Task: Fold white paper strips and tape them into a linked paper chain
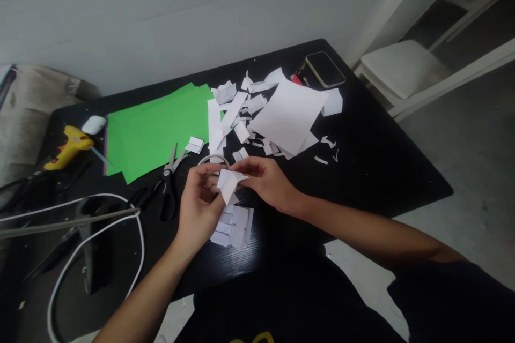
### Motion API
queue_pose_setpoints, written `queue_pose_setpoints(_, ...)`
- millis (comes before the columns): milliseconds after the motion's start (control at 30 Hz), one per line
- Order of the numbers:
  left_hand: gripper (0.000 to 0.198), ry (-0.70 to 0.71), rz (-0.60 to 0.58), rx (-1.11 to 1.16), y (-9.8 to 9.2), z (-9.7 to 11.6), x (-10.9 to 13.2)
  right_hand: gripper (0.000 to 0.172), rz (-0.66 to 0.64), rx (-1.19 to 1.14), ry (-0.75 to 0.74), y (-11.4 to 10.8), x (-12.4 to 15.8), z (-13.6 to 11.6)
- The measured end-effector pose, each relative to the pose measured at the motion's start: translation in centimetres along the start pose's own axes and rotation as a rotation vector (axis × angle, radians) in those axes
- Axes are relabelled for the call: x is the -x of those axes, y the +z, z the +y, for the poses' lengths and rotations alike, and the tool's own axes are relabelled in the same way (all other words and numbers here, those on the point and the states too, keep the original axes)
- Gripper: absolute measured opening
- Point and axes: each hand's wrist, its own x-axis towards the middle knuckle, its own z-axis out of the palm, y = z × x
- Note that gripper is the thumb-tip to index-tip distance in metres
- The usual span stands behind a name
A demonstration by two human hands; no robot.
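My left hand (202,209) and my right hand (269,182) meet over the front of the black table. Between them is a small folded piece of white paper (230,185), pinched by the fingers of both. Just below it on the table lie several flat white paper pieces (233,228), some with drawn lines. Behind my left fingers a roll of tape (214,158) shows only its rim. Black-handled scissors (168,182) rest open to the left, blades pointing away from me. A small lined paper piece (195,144) sits beyond the scissors.
Green sheets (156,131) cover the back left, beside a yellow glue gun (70,148) and a white mouse (94,125). White paper scraps (231,112) and larger sheets (289,112) fill the middle. A phone (325,69) lies far right. White cable (141,246) loops at left.
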Motion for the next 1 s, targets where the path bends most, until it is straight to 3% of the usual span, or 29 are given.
queue_pose_setpoints(100, 0.041, 0.018, 0.054, 0.002, 0.0, 0.0, -0.1, 0.023, -0.023, 0.010, 0.015, 0.1, 0.1, -0.1)
queue_pose_setpoints(267, 0.029, 0.074, 0.080, -0.094, -0.5, -0.7, -0.2, 0.032, -0.028, 0.026, -0.012, 0.2, 0.2, -0.3)
queue_pose_setpoints(333, 0.024, 0.209, 0.107, -0.254, -1.0, -0.8, -0.3, 0.031, -0.019, 0.042, -0.025, 0.2, 0.2, -0.2)
queue_pose_setpoints(400, 0.024, 0.447, 0.161, -0.459, -1.6, -0.6, -0.4, 0.031, -0.003, 0.089, -0.043, 0.0, 0.2, 0.0)
queue_pose_setpoints(500, 0.031, 0.715, 0.141, -0.687, -2.3, 0.2, -0.4, 0.031, 0.044, 0.242, -0.092, -0.2, 0.1, 0.3)
queue_pose_setpoints(700, 0.051, 0.768, 0.016, -0.950, -2.9, 1.6, -0.5, 0.032, 0.138, 0.489, -0.162, -0.4, 0.0, 0.1)
queue_pose_setpoints(1000, 0.015, 0.747, -0.120, -1.050, -3.5, 2.5, -1.4, 0.032, 0.152, 0.533, -0.220, -0.4, -0.1, 0.1)
